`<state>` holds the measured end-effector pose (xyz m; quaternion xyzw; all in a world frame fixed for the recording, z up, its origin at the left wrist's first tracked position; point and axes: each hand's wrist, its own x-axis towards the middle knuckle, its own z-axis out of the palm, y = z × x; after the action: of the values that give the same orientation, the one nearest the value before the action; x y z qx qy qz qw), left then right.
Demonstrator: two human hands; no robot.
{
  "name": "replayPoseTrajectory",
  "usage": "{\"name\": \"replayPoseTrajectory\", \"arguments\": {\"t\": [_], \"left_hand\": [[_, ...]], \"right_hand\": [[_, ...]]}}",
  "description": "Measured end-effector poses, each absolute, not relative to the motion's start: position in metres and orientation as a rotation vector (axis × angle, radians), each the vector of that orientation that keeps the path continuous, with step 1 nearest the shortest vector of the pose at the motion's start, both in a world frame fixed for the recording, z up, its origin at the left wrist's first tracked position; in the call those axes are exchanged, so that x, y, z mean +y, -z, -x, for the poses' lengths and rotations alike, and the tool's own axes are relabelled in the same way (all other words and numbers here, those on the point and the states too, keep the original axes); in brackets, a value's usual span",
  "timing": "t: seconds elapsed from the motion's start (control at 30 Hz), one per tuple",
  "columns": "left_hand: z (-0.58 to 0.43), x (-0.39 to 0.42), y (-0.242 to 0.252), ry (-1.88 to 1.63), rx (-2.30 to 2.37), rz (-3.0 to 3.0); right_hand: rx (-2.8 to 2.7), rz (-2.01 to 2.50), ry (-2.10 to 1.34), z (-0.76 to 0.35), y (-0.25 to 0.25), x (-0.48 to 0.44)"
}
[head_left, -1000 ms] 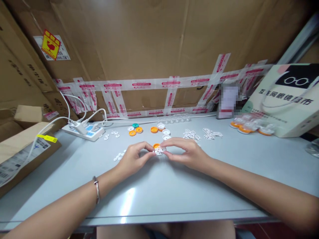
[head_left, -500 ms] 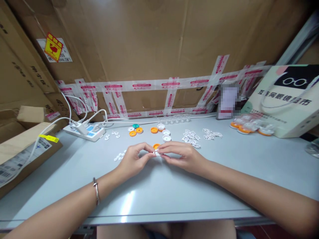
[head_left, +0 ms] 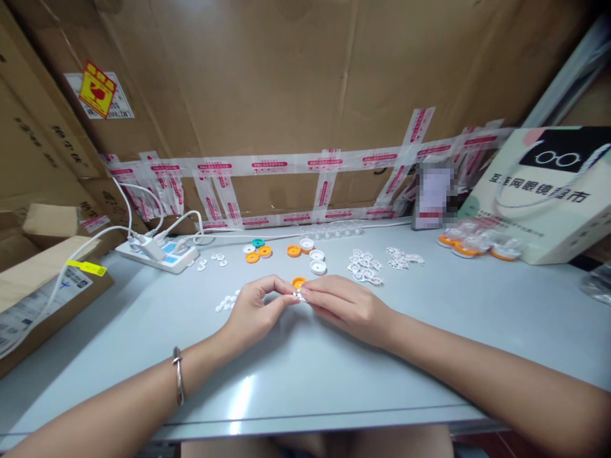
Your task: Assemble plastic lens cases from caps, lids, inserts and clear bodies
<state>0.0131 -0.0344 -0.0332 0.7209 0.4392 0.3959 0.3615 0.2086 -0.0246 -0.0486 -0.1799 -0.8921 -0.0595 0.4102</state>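
My left hand (head_left: 255,310) and my right hand (head_left: 344,305) meet fingertip to fingertip over the middle of the grey table (head_left: 310,369). Both pinch a small white plastic piece (head_left: 299,295), mostly hidden by the fingers. An orange ring cap (head_left: 298,282) lies on the table just behind the fingertips. A metal bangle (head_left: 177,375) sits on my left wrist.
Orange, white and teal caps (head_left: 286,251) lie behind the hands, with white snowflake-like pieces (head_left: 365,267) to the right and small white discs (head_left: 226,301) to the left. A power strip (head_left: 160,253) sits back left, a cardboard box (head_left: 33,299) far left, a printed carton (head_left: 548,197) back right.
The white piece was spread wide between my fingers a second ago; now the fingertips have closed in on it and my right hand lies lower and flatter.
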Motion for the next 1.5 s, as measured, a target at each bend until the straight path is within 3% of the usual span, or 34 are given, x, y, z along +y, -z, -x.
{"name": "replayPoseTrajectory", "arguments": {"t": [0.27, 0.7, 0.9, 1.5], "left_hand": [[-0.008, -0.029, 0.033, -0.979, 1.157, -1.971], [-0.008, -0.007, 0.052, -0.755, 1.289, -2.263], [-0.013, 0.003, 0.048, -0.717, 1.267, -2.178], [-0.02, 0.011, 0.052, -0.772, 1.181, -2.149]], "right_hand": [[-2.297, 0.433, 0.246, -0.211, 0.044, -0.025], [-2.353, 0.983, -0.553, -0.212, 0.03, 0.009], [-2.265, 0.947, -0.756, -0.207, 0.024, 0.013], [-2.162, 0.948, -0.72, -0.201, 0.039, 0.01]]}}
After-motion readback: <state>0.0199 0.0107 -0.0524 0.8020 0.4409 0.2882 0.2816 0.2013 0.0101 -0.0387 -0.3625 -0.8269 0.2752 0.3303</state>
